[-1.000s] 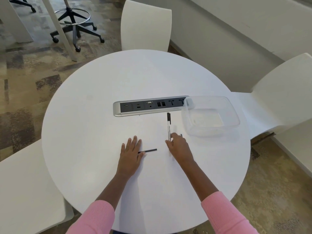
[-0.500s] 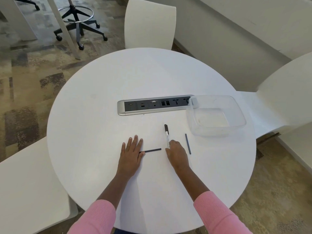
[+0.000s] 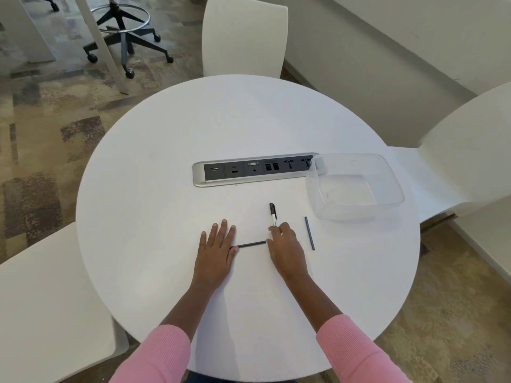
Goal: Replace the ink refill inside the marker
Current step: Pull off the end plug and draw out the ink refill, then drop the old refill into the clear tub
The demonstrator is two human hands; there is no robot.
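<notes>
A marker (image 3: pixel 273 215) with a black cap and white barrel lies on the round white table (image 3: pixel 221 128), cap pointing away from me. My right hand (image 3: pixel 286 250) covers its near end, fingertips curled onto the barrel. A thin dark refill stick (image 3: pixel 249 245) lies crosswise between my hands. My left hand (image 3: pixel 214 252) rests flat with fingers spread, its thumb touching the stick's left end. A second dark refill stick (image 3: pixel 309 233) lies loose to the right of my right hand.
An empty clear plastic container (image 3: pixel 359 214) stands at the right, overlapping the end of a silver power strip (image 3: pixel 254 172) set in the table's middle. White chairs stand at the back (image 3: pixel 243 37), right (image 3: pixel 470 150) and left (image 3: pixel 41 313).
My right hand drew the marker toward me, away from the power strip, and uncovered the second refill stick on its right. My left hand stayed flat.
</notes>
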